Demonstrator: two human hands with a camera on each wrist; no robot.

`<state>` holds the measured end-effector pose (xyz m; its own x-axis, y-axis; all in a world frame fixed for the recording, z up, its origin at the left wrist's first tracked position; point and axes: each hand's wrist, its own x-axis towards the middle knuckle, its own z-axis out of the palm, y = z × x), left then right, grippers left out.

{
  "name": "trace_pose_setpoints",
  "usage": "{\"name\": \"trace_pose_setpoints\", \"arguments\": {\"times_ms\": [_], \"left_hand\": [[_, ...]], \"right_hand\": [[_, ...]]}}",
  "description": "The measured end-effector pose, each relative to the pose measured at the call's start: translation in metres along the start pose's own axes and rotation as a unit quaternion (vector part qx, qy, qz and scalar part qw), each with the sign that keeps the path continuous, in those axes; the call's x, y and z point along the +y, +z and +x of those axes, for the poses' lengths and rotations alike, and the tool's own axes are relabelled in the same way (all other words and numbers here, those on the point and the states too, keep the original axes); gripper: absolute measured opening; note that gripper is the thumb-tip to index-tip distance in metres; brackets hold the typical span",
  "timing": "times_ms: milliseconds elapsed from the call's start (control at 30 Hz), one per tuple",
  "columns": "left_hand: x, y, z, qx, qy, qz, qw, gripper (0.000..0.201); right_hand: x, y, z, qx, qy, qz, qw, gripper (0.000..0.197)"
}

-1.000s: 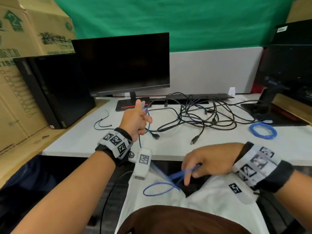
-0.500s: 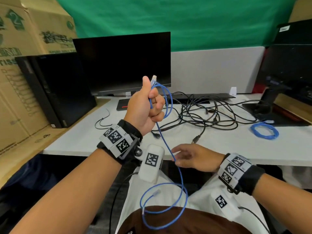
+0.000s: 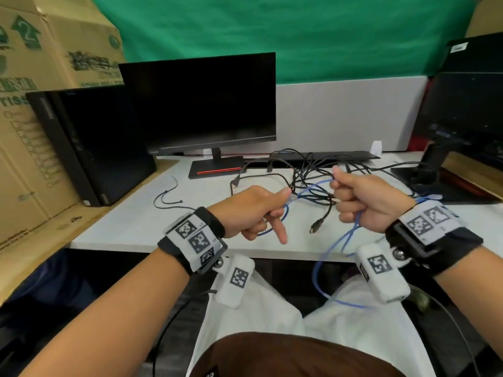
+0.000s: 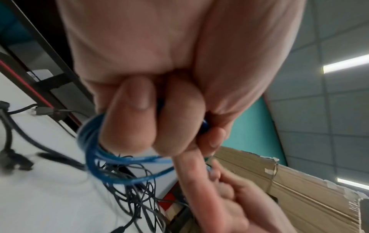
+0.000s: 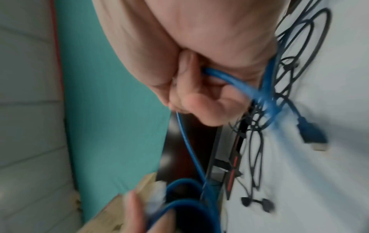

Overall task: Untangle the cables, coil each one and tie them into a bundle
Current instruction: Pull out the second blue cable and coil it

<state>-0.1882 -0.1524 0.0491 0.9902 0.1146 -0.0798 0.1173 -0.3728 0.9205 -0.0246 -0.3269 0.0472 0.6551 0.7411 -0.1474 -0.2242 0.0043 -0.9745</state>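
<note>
While gripping one blue network cable between left hand and right hand; behind, perhaps five tangled black cables on surface.

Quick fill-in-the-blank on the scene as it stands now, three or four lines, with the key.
1. Both hands grip the ____ cable.
2. The left hand and the right hand are above the desk's ____ edge.
3. The tangle on the desk is made of ____ cables.
4. The monitor screen is ____.

Missing words: blue; front; black; dark
</note>
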Motion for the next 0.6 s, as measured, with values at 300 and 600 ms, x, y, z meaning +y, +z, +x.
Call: {"name": "trace_pose_setpoints", "arguments": {"times_ms": [300, 600], "left_hand": [[-0.003, 0.007, 0.018, 0.128, -0.030, -0.287, 0.949, 0.044], [0.017, 0.012, 0.011, 0.095, 0.043, -0.360, 0.927, 0.039]], "right_hand": [[0.009, 0.046, -0.038, -0.232, -0.107, -0.133, 0.958, 0.015], [0.046, 0.064, -0.034, -0.198, -0.128, -0.388, 0.891, 0.035]]}}
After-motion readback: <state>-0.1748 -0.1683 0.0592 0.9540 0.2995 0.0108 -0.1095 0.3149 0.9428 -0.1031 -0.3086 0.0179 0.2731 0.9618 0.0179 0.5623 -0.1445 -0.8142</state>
